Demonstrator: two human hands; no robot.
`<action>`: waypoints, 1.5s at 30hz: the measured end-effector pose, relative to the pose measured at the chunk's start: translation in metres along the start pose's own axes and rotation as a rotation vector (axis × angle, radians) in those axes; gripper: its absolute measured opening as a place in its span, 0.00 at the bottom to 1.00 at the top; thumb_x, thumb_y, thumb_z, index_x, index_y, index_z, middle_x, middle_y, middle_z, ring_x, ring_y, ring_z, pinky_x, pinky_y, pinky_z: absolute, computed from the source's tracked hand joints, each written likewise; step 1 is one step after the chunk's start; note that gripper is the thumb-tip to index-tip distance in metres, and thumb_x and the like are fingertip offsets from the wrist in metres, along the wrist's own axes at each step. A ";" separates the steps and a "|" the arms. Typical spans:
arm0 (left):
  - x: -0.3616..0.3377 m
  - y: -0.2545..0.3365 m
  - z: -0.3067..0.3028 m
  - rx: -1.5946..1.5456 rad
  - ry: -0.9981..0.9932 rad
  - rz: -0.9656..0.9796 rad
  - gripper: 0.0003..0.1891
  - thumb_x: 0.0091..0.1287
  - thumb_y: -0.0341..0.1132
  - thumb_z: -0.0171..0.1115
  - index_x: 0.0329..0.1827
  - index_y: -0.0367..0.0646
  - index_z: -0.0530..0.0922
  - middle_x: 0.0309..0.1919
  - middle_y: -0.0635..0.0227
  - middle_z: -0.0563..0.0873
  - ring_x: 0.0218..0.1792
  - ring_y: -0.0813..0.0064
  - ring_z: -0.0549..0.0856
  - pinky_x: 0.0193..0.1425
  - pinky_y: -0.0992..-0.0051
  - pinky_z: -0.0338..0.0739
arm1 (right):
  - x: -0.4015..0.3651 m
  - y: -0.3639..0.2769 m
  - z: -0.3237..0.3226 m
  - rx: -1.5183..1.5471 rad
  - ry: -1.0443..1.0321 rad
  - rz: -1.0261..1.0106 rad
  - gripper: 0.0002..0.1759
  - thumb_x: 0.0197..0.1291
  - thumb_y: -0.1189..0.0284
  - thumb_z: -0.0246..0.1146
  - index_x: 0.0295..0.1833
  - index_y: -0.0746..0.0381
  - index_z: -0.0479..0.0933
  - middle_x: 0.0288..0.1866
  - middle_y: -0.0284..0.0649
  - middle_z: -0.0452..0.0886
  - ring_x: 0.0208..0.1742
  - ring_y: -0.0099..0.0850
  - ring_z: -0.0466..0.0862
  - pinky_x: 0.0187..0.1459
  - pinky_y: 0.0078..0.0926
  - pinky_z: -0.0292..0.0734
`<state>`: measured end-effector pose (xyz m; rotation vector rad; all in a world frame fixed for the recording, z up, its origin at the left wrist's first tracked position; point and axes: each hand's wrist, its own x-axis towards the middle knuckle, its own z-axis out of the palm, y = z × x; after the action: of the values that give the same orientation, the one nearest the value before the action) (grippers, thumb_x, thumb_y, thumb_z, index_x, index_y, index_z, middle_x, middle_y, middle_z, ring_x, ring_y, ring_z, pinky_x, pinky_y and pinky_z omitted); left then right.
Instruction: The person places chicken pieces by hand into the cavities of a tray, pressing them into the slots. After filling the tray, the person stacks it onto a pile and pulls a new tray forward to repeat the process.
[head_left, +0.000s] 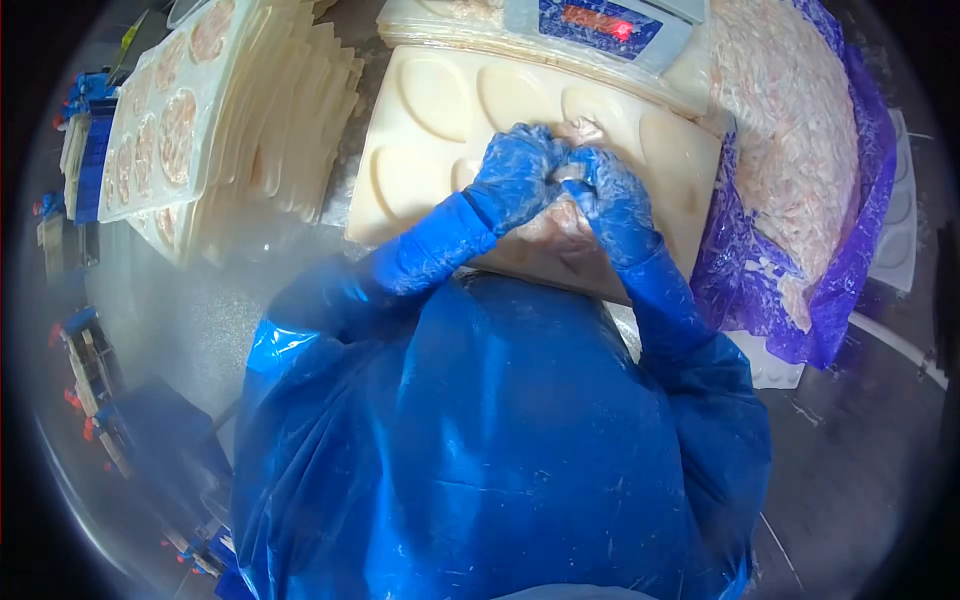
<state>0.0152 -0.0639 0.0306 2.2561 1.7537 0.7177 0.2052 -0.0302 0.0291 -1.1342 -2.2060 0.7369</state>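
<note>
Side by side over a cream moulded tray (420, 215) with oval hollows, both of my blue-gloved hands are closed, fingers curled. My left hand (520, 175) and my right hand (612, 200) almost touch, with a bit of pale raw meat (570, 172) pinched between them. More pale pinkish meat (565, 225) lies on the tray just below the hands, and another piece (580, 130) shows beyond the fingertips. The fingers partly hide the hollows in the middle.
A scale (600, 30) with a lit red display stands behind the tray. On the right, a large heap of pale meat (790, 130) lies on purple plastic sheeting (870, 190). To the left leans a stack of moulded trays (270, 110), the front one filled with meat.
</note>
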 end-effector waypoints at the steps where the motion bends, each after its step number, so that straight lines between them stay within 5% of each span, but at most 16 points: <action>1: -0.006 -0.004 -0.004 -0.067 0.043 0.044 0.13 0.61 0.41 0.70 0.44 0.45 0.83 0.41 0.58 0.86 0.43 0.53 0.82 0.49 0.58 0.77 | -0.004 0.012 0.005 -0.041 -0.037 -0.038 0.13 0.57 0.70 0.72 0.47 0.59 0.81 0.47 0.44 0.84 0.46 0.39 0.85 0.49 0.35 0.79; 6: -0.029 -0.010 -0.020 -0.588 -0.109 -0.177 0.15 0.56 0.38 0.72 0.44 0.44 0.82 0.38 0.56 0.85 0.41 0.51 0.82 0.48 0.57 0.76 | 0.004 -0.003 -0.016 -0.127 -0.137 -0.110 0.17 0.55 0.72 0.70 0.52 0.57 0.79 0.50 0.45 0.80 0.53 0.47 0.81 0.53 0.41 0.76; 10: -0.032 0.005 -0.013 0.040 -0.058 0.001 0.17 0.57 0.46 0.71 0.41 0.44 0.83 0.46 0.56 0.84 0.47 0.52 0.82 0.50 0.54 0.75 | -0.001 -0.017 -0.018 -0.312 -0.318 -0.409 0.18 0.57 0.72 0.67 0.54 0.56 0.78 0.52 0.45 0.79 0.56 0.47 0.80 0.55 0.42 0.75; 14: -0.036 0.002 -0.012 -0.001 -0.105 0.080 0.19 0.57 0.44 0.71 0.48 0.43 0.82 0.47 0.55 0.83 0.47 0.50 0.81 0.51 0.53 0.75 | -0.014 0.000 -0.028 -0.121 -0.341 -0.081 0.17 0.61 0.71 0.66 0.55 0.60 0.77 0.50 0.46 0.80 0.53 0.42 0.81 0.54 0.39 0.75; 17: -0.037 0.009 -0.018 -0.934 -0.099 -0.201 0.04 0.66 0.33 0.67 0.40 0.47 0.80 0.37 0.64 0.82 0.42 0.71 0.81 0.50 0.69 0.77 | -0.002 -0.014 -0.038 0.243 -0.432 0.117 0.18 0.62 0.70 0.68 0.56 0.62 0.77 0.46 0.44 0.80 0.47 0.29 0.80 0.51 0.31 0.75; 19: -0.039 -0.002 -0.007 -1.150 -0.117 -0.244 0.05 0.69 0.30 0.65 0.45 0.45 0.79 0.38 0.70 0.81 0.43 0.78 0.79 0.51 0.74 0.76 | 0.011 -0.006 -0.036 0.445 -0.607 0.349 0.24 0.67 0.67 0.64 0.66 0.62 0.74 0.59 0.43 0.79 0.51 0.34 0.82 0.52 0.32 0.79; 21: -0.039 -0.013 -0.005 -1.467 -0.133 -0.313 0.07 0.73 0.25 0.61 0.50 0.43 0.78 0.42 0.80 0.78 0.46 0.87 0.76 0.53 0.80 0.75 | -0.009 0.026 -0.016 0.752 -0.539 0.377 0.24 0.63 0.69 0.68 0.63 0.63 0.75 0.52 0.41 0.80 0.48 0.29 0.80 0.50 0.29 0.77; 23: -0.039 -0.015 -0.018 -1.480 -0.089 -0.348 0.06 0.73 0.25 0.61 0.49 0.43 0.77 0.42 0.80 0.78 0.45 0.88 0.76 0.53 0.81 0.75 | -0.009 0.019 -0.013 1.062 -0.471 0.407 0.24 0.59 0.70 0.73 0.59 0.64 0.76 0.44 0.38 0.81 0.45 0.23 0.78 0.48 0.26 0.75; 26: -0.042 -0.021 -0.026 -1.452 -0.019 -0.359 0.05 0.73 0.26 0.62 0.48 0.44 0.78 0.41 0.79 0.79 0.46 0.90 0.75 0.54 0.82 0.73 | 0.010 -0.032 -0.027 0.591 -0.715 0.347 0.25 0.60 0.70 0.72 0.61 0.65 0.75 0.47 0.36 0.80 0.48 0.25 0.78 0.51 0.26 0.75; 28: -0.043 -0.026 -0.035 -1.464 -0.012 -0.382 0.06 0.72 0.26 0.63 0.49 0.44 0.78 0.41 0.79 0.79 0.46 0.89 0.75 0.56 0.82 0.73 | 0.008 -0.030 -0.012 0.974 -0.343 0.374 0.24 0.62 0.70 0.71 0.61 0.65 0.75 0.50 0.34 0.80 0.51 0.26 0.79 0.54 0.24 0.75; 34: -0.063 -0.032 -0.055 -1.431 0.154 -0.486 0.06 0.72 0.27 0.62 0.50 0.43 0.78 0.42 0.78 0.80 0.45 0.88 0.76 0.55 0.82 0.73 | 0.035 -0.015 0.029 1.528 -0.358 0.443 0.19 0.66 0.76 0.63 0.61 0.63 0.74 0.52 0.35 0.81 0.51 0.29 0.82 0.58 0.25 0.75; 38: -0.074 -0.034 -0.049 -1.426 0.271 -0.594 0.04 0.72 0.26 0.62 0.47 0.41 0.77 0.40 0.75 0.81 0.45 0.86 0.76 0.54 0.81 0.74 | 0.047 -0.083 0.019 1.020 -0.483 0.202 0.23 0.65 0.76 0.63 0.65 0.64 0.72 0.53 0.37 0.81 0.52 0.27 0.82 0.56 0.23 0.77; 40: -0.079 -0.043 -0.049 -1.401 0.288 -0.504 0.05 0.73 0.26 0.61 0.49 0.40 0.77 0.42 0.73 0.82 0.46 0.85 0.77 0.55 0.80 0.74 | 0.050 -0.077 0.028 1.147 -0.631 0.562 0.27 0.64 0.75 0.64 0.68 0.64 0.70 0.57 0.38 0.80 0.53 0.27 0.82 0.55 0.22 0.77; 42: -0.082 -0.046 -0.054 -1.396 0.308 -0.489 0.05 0.73 0.26 0.61 0.49 0.39 0.77 0.42 0.72 0.82 0.46 0.84 0.77 0.56 0.79 0.75 | 0.035 -0.060 0.045 1.271 -0.653 0.620 0.31 0.63 0.74 0.66 0.72 0.64 0.68 0.60 0.40 0.79 0.55 0.28 0.82 0.57 0.23 0.78; 44: -0.085 -0.044 -0.060 -1.321 0.305 -0.451 0.06 0.73 0.25 0.61 0.49 0.41 0.76 0.42 0.75 0.80 0.47 0.86 0.77 0.56 0.81 0.73 | 0.021 -0.058 0.050 0.677 -0.597 0.670 0.34 0.61 0.73 0.68 0.72 0.64 0.68 0.62 0.40 0.78 0.59 0.30 0.81 0.60 0.25 0.76; 45: -0.086 -0.043 -0.064 -1.268 0.288 -0.440 0.05 0.73 0.25 0.60 0.48 0.41 0.76 0.42 0.75 0.80 0.47 0.86 0.76 0.56 0.81 0.73 | 0.022 -0.070 0.038 0.525 -0.596 0.290 0.36 0.59 0.73 0.70 0.73 0.65 0.68 0.64 0.41 0.77 0.63 0.30 0.77 0.63 0.27 0.74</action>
<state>-0.0682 -0.1428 0.0456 0.9216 1.1753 1.4947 0.1308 -0.0541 0.0546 -1.0490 -2.0854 1.8512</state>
